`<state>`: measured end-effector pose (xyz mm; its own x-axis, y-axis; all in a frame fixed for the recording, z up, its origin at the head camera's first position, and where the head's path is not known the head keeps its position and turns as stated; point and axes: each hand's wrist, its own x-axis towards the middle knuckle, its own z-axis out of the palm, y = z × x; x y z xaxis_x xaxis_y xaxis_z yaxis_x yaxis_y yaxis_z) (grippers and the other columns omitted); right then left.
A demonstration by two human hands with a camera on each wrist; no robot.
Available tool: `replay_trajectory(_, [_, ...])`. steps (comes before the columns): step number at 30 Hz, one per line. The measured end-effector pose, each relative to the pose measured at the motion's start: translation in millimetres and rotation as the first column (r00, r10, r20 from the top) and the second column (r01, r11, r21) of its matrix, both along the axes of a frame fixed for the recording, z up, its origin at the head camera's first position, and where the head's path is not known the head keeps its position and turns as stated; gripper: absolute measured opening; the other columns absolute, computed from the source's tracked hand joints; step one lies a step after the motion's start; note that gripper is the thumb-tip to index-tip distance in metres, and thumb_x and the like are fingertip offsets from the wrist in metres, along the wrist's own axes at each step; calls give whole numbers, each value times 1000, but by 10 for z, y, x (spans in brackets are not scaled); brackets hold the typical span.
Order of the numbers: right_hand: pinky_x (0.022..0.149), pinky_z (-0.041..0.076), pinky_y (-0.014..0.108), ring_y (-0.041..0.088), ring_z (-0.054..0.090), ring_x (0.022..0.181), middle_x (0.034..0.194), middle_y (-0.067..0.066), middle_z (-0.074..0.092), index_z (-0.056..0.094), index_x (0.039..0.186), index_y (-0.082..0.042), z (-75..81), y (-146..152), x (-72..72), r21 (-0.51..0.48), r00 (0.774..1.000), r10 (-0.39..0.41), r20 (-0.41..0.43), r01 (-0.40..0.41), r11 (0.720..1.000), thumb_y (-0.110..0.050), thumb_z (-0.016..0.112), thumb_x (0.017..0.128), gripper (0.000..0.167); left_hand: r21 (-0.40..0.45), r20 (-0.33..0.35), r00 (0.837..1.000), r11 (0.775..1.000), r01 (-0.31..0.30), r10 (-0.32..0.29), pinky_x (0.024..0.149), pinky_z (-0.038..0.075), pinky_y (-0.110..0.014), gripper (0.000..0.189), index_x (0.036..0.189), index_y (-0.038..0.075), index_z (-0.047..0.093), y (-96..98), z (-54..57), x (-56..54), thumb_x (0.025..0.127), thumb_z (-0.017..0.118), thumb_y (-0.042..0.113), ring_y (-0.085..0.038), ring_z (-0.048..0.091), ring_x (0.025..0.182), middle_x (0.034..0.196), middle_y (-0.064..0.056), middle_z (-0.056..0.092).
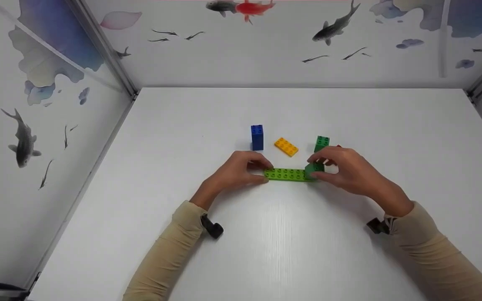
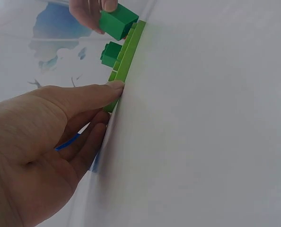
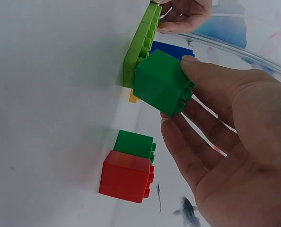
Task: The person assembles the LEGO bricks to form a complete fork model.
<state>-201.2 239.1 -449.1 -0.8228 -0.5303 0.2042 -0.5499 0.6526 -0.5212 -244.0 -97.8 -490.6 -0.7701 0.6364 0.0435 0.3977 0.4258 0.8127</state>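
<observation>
My left hand (image 1: 241, 170) pinches the left end of a long light green building plate (image 1: 287, 174), thumb on the near side and fingers on the far side. The plate lies flat with its studs up, and a thin seam crosses it in the right wrist view. At its other end, my right hand (image 1: 352, 172) holds a green brick (image 3: 159, 80) between thumb and fingertips. This brick is tilted, its lower edge right at the plate's studs. Behind the right hand stand a second green brick (image 1: 322, 143) and a red brick (image 3: 125, 177), the red one mostly hidden in the head view.
A tall blue block (image 1: 257, 138) stands beyond the left hand. Between it and the green brick lies a yellow studded plate (image 1: 286, 147), turned at an angle. The white table (image 1: 241, 251) meets upright panels (image 1: 266, 62) with painted fish at the back and left.
</observation>
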Motion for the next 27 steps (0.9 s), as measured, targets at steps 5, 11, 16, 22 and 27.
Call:
replay_trajectory(5, [86, 68, 42, 19, 73, 100, 114, 3, 80, 78, 119, -7, -27, -8, -23, -57, 999, 32, 28, -30, 998, -7, 90, 88, 33, 1, -2, 1000, 1000, 3, -3, 106, 59, -32, 33, 124, 16, 80, 0, -8, -5, 92, 87, 10, -13, 71, 111, 121, 4, 79])
replay_trajectory(11, [83, 68, 33, 21, 76, 105, 117, 5, 79, 78, 122, -5, -58, 18, -34, -87, 997, 67, 41, -63, 994, -4, 90, 88, 37, -2, -4, 1000, 1000, 2, -2, 106, 59, -31, 34, 124, 15, 79, -4, -14, -7, 92, 87, 10, -12, 71, 110, 121, 3, 79])
replay_trajectory(16, [86, 67, 33, 24, 79, 108, 122, 6, 79, 76, 128, -5, -63, 25, -30, -88, 993, 70, 99, -62, 994, -2, 88, 89, 42, -1, 7, 1000, 1000, -3, 3, 106, 59, -30, 33, 124, 16, 80, -6, -18, -12, 92, 87, 9, -12, 71, 112, 121, 3, 79])
replay_trajectory(22, [91, 67, 41, 27, 79, 113, 129, 7, 78, 73, 134, -5, -80, 11, -25, -93, 989, 59, 136, -47, 995, -1, 88, 89, 48, 3, 16, 1000, 1000, -10, 10, 106, 59, -29, 33, 123, 16, 80, -9, -16, -11, 92, 87, 10, -12, 71, 111, 120, 3, 79])
replay_trajectory(27, [95, 65, 43, 27, 79, 114, 130, 8, 77, 71, 136, -5, -101, 2, -9, -90, 987, 22, 162, -8, 996, -3, 89, 88, 51, 15, 18, 1000, 1000, -4, 3, 105, 60, -27, 30, 121, 17, 80, -14, -20, -4, 92, 87, 11, -11, 72, 110, 118, 4, 79])
